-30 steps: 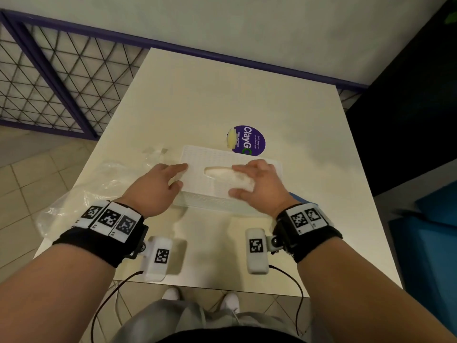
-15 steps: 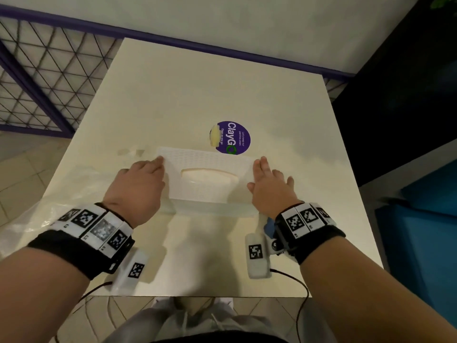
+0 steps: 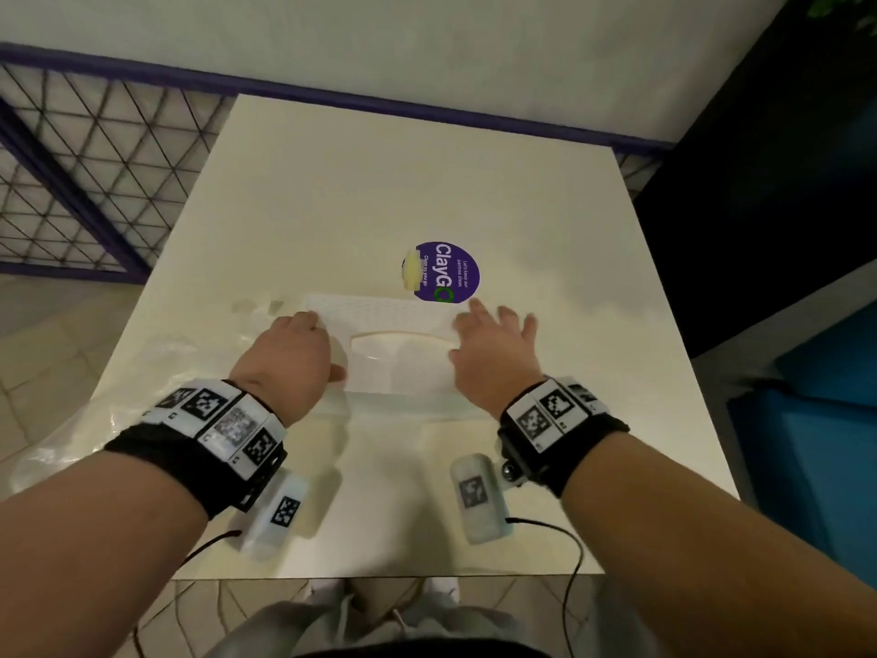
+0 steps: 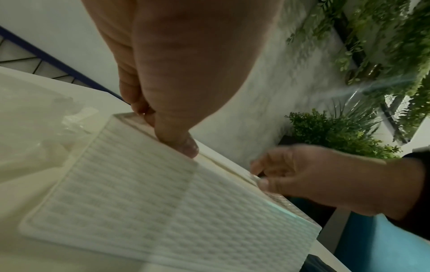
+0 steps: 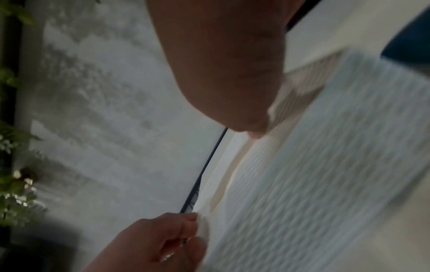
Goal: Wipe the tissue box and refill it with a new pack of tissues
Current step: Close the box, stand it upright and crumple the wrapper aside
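The left hand (image 3: 284, 358) pinches the box (image 3: 394, 368) end to steady it (slot up); the right hand (image 3: 493, 353) rests splayed, gripping nothing.

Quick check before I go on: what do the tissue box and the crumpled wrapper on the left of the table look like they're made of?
Tissue box: looks like rigid white plastic with a matte, moulded woven-grid texture and clear glossy edges, seen in the left wrist view; acrylic is possible.
Wrapper: thin clear plastic film, see-through, wrinkled, with glossy highlights.
Table: smooth cream top, probably laminate.
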Available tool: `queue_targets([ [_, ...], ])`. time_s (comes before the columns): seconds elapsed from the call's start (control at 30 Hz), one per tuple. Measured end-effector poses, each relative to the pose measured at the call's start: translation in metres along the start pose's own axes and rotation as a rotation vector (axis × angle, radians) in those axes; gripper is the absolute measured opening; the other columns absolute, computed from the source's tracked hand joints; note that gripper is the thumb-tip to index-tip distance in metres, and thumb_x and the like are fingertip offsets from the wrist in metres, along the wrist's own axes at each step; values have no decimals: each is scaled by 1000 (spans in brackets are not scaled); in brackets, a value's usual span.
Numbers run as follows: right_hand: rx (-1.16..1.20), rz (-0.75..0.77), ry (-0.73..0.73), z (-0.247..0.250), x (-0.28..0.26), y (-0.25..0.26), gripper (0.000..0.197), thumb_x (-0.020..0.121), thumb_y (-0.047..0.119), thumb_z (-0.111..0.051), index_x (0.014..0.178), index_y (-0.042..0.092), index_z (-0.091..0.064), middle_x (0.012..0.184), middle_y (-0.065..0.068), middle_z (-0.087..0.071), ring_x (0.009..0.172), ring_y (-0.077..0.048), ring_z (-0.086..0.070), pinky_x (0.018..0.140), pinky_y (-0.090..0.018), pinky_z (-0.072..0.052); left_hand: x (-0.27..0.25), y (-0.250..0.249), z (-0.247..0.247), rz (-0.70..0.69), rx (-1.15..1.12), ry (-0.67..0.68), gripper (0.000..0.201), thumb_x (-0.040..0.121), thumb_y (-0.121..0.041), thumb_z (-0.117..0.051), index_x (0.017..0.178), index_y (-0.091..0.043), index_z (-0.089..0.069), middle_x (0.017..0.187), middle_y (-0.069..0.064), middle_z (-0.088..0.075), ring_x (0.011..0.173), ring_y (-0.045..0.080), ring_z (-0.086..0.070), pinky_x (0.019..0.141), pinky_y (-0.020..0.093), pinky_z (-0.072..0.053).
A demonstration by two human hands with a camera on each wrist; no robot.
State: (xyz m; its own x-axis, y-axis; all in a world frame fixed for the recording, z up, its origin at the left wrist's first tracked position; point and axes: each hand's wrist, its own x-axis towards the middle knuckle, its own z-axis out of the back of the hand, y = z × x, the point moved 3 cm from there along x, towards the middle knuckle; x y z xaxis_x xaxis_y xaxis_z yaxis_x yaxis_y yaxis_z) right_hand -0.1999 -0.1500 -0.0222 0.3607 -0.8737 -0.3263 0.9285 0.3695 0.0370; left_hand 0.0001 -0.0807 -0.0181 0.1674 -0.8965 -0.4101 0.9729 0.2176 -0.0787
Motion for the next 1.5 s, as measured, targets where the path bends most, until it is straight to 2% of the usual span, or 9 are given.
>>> queue_targets([
  [0.1, 228, 7, -88, 0, 7, 21, 44, 96, 47, -39, 123, 20, -62, 161, -4, -17, 147, -32, -16, 119, -52, -11, 3, 0, 2, 7, -43, -10, 56, 95, -36, -53, 136, 1, -44, 150, 14, -34, 134, 29, -35, 109, 36, -31],
  [0.23, 205, -129, -13, -27, 11, 34, 50, 97, 43, -27, 135, 22, -53, 162, -14, 9, 149, -33, 7, 118, -54, 2, 6, 1, 0, -4, -133, -29, 60, 94, -35, -55, 140, 1, -40, 156, 13, -25, 140, 28, -28, 114, 36, -27],
  [0.37, 267, -219, 17, -28, 14, 43, 51, 94, 41, -26, 140, 28, -44, 159, -9, 24, 148, -27, 18, 117, -54, 10, 5, 2, -1, -4, -186, -23, 58, 95, -35, -54, 139, 2, -40, 156, 14, -24, 140, 28, -27, 115, 36, -27],
  [0.5, 279, -226, 35, -26, 15, 44, 58, 87, 56, -32, 140, 36, -42, 160, -7, 24, 148, -27, 20, 116, -55, 11, 6, 1, -4, -12, -203, -37, 57, 96, -33, -51, 139, 2, -39, 157, 14, -20, 142, 28, -24, 115, 35, -27],
  [0.63, 307, -263, 38, -26, 18, 45, 51, 86, 55, -36, 133, 44, -50, 160, -6, 24, 147, -27, 21, 116, -56, 12, 12, 1, -5, -27, -180, -61, 53, 96, -32, -53, 137, 0, -42, 154, 12, -24, 139, 26, -27, 113, 34, -29],
  [0.87, 257, -282, 84, -26, 20, 50, 54, 88, 54, -30, 136, 38, -47, 157, -8, 31, 145, -31, 26, 114, -60, 14, 9, -1, -3, -20, -157, -69, 51, 96, -32, -53, 136, -1, -44, 155, 13, -22, 140, 28, -25, 111, 34, -28],
  [1.13, 335, -256, 36, -25, 17, 47, 42, 90, 57, -35, 128, 51, -52, 160, -5, 23, 148, -27, 20, 115, -58, 12, 8, -5, -1, -1, -134, -56, 47, 97, -31, -51, 133, -2, -47, 150, 10, -28, 136, 26, -30, 105, 35, -34],
  [1.27, 397, -277, -22, -22, 16, 45, 35, 89, 59, -43, 118, 48, -60, 163, 0, 12, 150, -24, 13, 117, -56, 9, 9, -4, -2, -1, -126, -60, 48, 96, -31, -52, 134, -2, -46, 150, 11, -30, 136, 27, -30, 107, 35, -34],
  [1.5, 578, -297, 18, -8, 14, 49, 26, 92, 51, -47, 108, 42, -64, 163, 6, 0, 150, -24, 8, 115, -60, 6, 12, -3, -5, -7, -103, -62, 45, 97, -30, -51, 132, -2, -48, 147, 11, -32, 133, 27, -33, 103, 35, -35],
])
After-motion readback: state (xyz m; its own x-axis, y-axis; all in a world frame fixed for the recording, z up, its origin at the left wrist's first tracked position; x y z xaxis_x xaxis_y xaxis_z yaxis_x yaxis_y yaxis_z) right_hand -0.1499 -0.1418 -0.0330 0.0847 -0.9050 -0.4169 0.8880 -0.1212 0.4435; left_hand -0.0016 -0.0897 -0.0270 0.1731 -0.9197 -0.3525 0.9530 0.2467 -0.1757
